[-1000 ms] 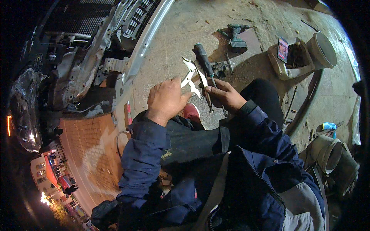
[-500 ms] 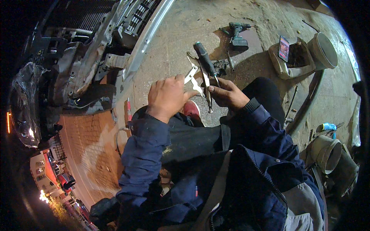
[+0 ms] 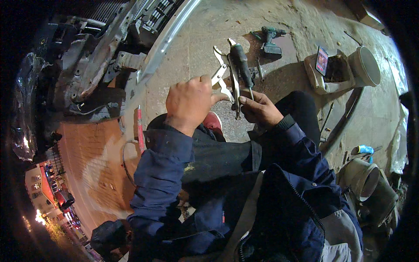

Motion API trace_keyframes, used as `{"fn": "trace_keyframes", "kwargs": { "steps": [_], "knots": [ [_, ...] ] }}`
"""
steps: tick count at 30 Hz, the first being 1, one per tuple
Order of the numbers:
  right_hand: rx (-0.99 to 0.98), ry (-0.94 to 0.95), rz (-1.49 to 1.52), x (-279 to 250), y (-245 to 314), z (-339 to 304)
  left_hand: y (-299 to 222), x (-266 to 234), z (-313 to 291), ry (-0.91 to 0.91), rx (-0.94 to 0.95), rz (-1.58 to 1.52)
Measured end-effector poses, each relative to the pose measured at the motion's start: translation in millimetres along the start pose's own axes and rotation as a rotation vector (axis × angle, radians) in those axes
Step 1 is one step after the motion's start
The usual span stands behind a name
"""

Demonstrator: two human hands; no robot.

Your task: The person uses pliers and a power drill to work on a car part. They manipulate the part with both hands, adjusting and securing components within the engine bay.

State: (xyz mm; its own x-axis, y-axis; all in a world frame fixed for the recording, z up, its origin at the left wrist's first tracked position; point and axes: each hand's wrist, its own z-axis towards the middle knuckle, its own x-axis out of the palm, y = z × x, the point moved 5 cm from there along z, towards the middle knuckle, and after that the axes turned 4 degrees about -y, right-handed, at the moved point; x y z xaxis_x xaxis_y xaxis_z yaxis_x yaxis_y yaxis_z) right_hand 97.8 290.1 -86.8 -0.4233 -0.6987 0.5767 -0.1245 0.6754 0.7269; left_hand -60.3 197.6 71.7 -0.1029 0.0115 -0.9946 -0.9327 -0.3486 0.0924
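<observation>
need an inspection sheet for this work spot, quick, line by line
Surface: floor worn, dusty and stained.
Job's things: locking pliers, jaws spread; screwdriver, black handle uppermost in the picture, beside the pliers.
Clutter: cordless drill on the floor; phone propped at a pale container; bucket alongside.
Grips: left grip on the pliers' silver lever, some fingertips hidden; right grip holding screwdriver and pliers together.
Cables: thin dark loop left of the legs, perhaps cable or hose.
Surroundings: partly stripped vehicle at left; lit street beyond.
</observation>
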Motion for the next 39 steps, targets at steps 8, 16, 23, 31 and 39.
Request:
{"fn": "trace_keyframes", "kwargs": {
  "steps": [8,16,23,31,39],
  "knots": [
    [-0.037,-0.075,0.002,3,-4,-1,4,1,4,-0.02,-0.036,0.01],
    [0.108,-0.028,0.038,9,1,-6,8,-3,3,-0.045,-0.101,-0.006],
    [0.126,0.016,-0.01,5,-6,-4,12,-8,6,-0.018,-0.171,-0.042],
    [0.033,-0.116,0.108,1,-9,4,16,-11,7,0.0,-0.24,-0.033],
    [0.043,-0.103,0.131,7,-4,2,15,-11,10,-0.011,-0.237,-0.031]
  ]
}}
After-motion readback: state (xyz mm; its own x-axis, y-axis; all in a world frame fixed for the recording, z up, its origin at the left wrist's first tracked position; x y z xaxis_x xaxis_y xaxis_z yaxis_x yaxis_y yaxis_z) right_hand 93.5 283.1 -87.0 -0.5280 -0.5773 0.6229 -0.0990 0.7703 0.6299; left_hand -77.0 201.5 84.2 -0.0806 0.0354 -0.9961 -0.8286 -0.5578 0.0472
